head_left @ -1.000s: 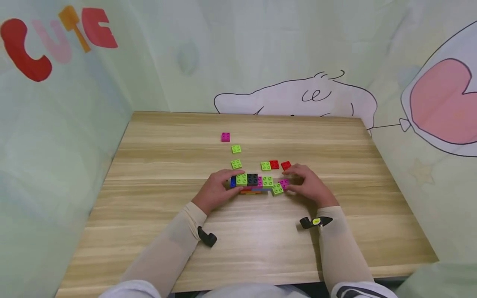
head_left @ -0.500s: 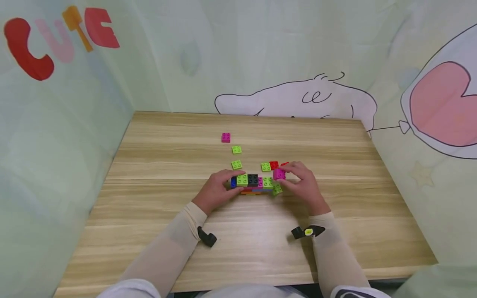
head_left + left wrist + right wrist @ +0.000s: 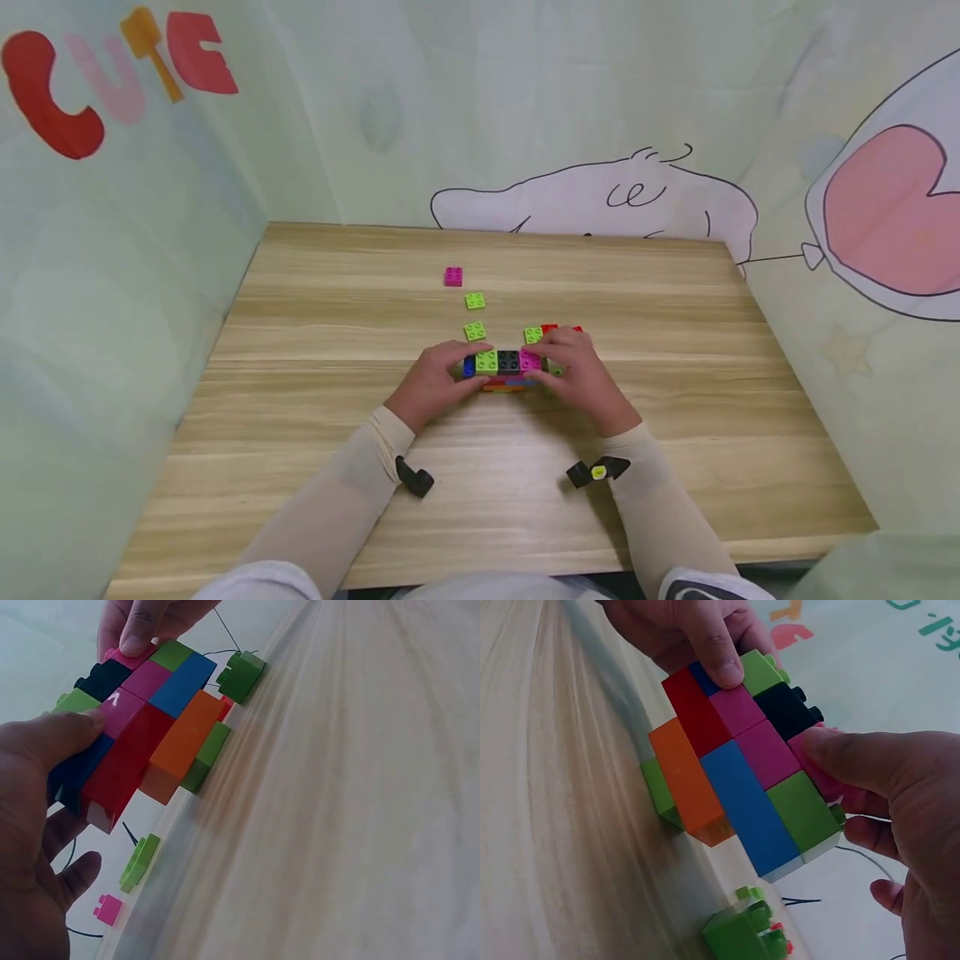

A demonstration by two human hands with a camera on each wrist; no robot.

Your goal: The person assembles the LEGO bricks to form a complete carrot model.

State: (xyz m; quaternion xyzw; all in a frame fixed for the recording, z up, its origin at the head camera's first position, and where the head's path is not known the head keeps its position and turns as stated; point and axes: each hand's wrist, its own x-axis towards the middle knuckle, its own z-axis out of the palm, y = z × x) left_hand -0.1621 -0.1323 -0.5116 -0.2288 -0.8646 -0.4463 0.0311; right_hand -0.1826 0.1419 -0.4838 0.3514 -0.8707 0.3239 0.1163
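A stack of toy building bricks stands on the table, with an orange brick (image 3: pixel 690 784) low down and a red brick (image 3: pixel 131 765) and blue brick (image 3: pixel 750 810) above it. My left hand (image 3: pixel 431 383) grips the stack's left end, thumb on the near face. Along the top sit a lime brick (image 3: pixel 487 362) and a black brick (image 3: pixel 508 361). Right of the black one, my right hand (image 3: pixel 585 379) pinches a magenta brick (image 3: pixel 530 360) between thumb and fingers, at the top row. Whether it is fully seated, I cannot tell.
Close by the stack's right end lies a loose green brick (image 3: pixel 739 930), partly hidden from above. Behind are a lime brick (image 3: pixel 533 334) and two red bricks, mostly covered by my right hand. Farther back lie two lime bricks (image 3: pixel 475 331) and a magenta brick (image 3: pixel 453 277).
My right hand has picked up the magenta brick from beside the loose green one and carried it left onto the stack's top. My left hand has kept its grip on the stack.
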